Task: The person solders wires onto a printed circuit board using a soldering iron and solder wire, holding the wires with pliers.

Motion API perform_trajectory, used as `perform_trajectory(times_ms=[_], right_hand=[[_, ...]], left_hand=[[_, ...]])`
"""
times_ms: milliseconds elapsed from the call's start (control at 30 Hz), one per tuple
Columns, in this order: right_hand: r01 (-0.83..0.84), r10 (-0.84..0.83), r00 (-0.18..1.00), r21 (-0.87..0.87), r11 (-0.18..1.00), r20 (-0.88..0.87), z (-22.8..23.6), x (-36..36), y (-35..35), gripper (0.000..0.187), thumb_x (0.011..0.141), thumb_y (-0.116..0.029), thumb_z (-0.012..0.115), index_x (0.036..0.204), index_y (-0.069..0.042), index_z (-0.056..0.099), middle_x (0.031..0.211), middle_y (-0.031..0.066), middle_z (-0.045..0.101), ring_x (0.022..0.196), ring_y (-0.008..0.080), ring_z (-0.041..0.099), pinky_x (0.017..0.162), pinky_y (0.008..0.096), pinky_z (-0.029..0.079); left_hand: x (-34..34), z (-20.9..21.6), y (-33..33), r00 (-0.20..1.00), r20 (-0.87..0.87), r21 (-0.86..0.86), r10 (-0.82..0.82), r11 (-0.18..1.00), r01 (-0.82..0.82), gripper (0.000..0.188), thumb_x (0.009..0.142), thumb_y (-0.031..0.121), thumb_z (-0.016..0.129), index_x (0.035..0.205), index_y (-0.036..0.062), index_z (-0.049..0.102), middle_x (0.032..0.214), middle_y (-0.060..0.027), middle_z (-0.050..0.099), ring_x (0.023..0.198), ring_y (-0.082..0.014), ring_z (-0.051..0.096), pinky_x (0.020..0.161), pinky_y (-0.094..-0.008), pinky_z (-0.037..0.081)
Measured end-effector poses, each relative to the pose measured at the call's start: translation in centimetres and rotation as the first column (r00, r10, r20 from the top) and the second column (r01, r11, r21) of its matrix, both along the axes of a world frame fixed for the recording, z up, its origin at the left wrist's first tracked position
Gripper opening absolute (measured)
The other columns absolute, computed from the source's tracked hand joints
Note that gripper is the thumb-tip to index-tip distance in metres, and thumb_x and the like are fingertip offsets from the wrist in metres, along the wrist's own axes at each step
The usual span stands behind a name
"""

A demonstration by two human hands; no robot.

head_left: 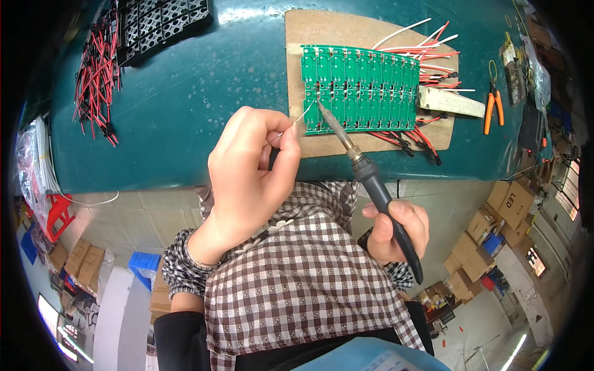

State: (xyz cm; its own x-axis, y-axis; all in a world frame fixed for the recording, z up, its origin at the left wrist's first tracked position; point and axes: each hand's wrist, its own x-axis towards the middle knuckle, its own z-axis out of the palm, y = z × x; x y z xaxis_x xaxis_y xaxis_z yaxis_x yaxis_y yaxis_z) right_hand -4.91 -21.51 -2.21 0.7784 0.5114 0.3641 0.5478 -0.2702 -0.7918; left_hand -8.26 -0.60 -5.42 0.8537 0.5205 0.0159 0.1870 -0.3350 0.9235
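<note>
A green panel of circuit boards [371,93] lies on a tan board [365,31]. Pinched between the thumb and forefinger of my left hand [253,161] is a thin solder wire [304,115], its tip reaching the panel's left part. In my right hand [399,232] I grip a soldering iron [373,179] by its dark handle. The iron's tip meets the panel close to the wire's end; whether the two touch is too small to tell. Red and white wires [436,52] stick out from the panel's right and lower edges. A pale wedge-shaped bar [451,102] rests against its right side.
Orange-handled pliers [493,108] lie right of the tan board on the green table [185,123]. A bundle of red and black wires [98,80] sits at the far left, beside a black perforated tray [162,25]. Cardboard boxes [510,201] stand beyond the table at right.
</note>
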Motion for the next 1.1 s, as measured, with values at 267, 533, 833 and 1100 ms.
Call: perform_trajectory(times_ms=[267,533,833,1100], right_hand=[[-0.01,0.01,1.0,-0.026,1.0,0.002,0.1,0.0,0.3,0.03,0.079,0.003,0.068,0.107,0.005,0.056,0.078,0.0163,0.064,0.067,0.0244,0.068,0.059,0.0318,0.057],[-0.024,0.023,0.999,-0.029,0.999,-0.03,0.2,-0.1,0.2,0.03,0.081,0.002,0.067,0.109,0.004,0.055,0.079,0.0162,0.064,0.066,0.0239,0.068,0.06,0.0321,0.057],[0.064,-0.066,0.997,0.075,0.995,0.026,-0.2,0.2,-0.3,0.028,0.083,-0.001,0.066,0.108,0.004,0.055,0.083,0.0148,0.061,0.065,0.0236,0.068,0.057,0.0317,0.057],[0.07,-0.073,0.996,0.045,0.997,0.055,-0.4,0.1,-0.1,0.028,0.08,0.002,0.068,0.105,0.007,0.057,0.082,0.0158,0.062,0.064,0.0232,0.067,0.055,0.03,0.056]], left_hand=[[0.1,0.8,0.0,0.995,-0.088,-0.016,-0.056,0.998,0.055,0.008,0.079,0.001,0.065,0.083,0.0046,0.058,0.072,-0.0035,0.053,0.052,-0.0103,0.045,0.044,-0.0241,0.036],[-0.5,0.2,0.4,0.992,0.038,0.137,-0.119,0.984,0.112,0.01,0.08,-0.002,0.065,0.087,0.0051,0.062,0.074,-0.0051,0.056,0.059,-0.0155,0.054,0.049,-0.0267,0.041],[1.1,1.0,0.2,0.997,0.056,-0.026,-0.043,0.999,0.044,0.009,0.079,-0.005,0.067,0.08,-0.0004,0.059,0.073,-0.0004,0.052,0.056,-0.0029,0.037,0.047,-0.0183,0.027],[1.3,0.8,-0.1,0.998,0.022,0.022,-0.055,0.998,0.054,0.008,0.079,-0.004,0.066,0.08,0.0004,0.059,0.072,-0.0001,0.052,0.054,-0.0029,0.035,0.045,-0.0195,0.027]])
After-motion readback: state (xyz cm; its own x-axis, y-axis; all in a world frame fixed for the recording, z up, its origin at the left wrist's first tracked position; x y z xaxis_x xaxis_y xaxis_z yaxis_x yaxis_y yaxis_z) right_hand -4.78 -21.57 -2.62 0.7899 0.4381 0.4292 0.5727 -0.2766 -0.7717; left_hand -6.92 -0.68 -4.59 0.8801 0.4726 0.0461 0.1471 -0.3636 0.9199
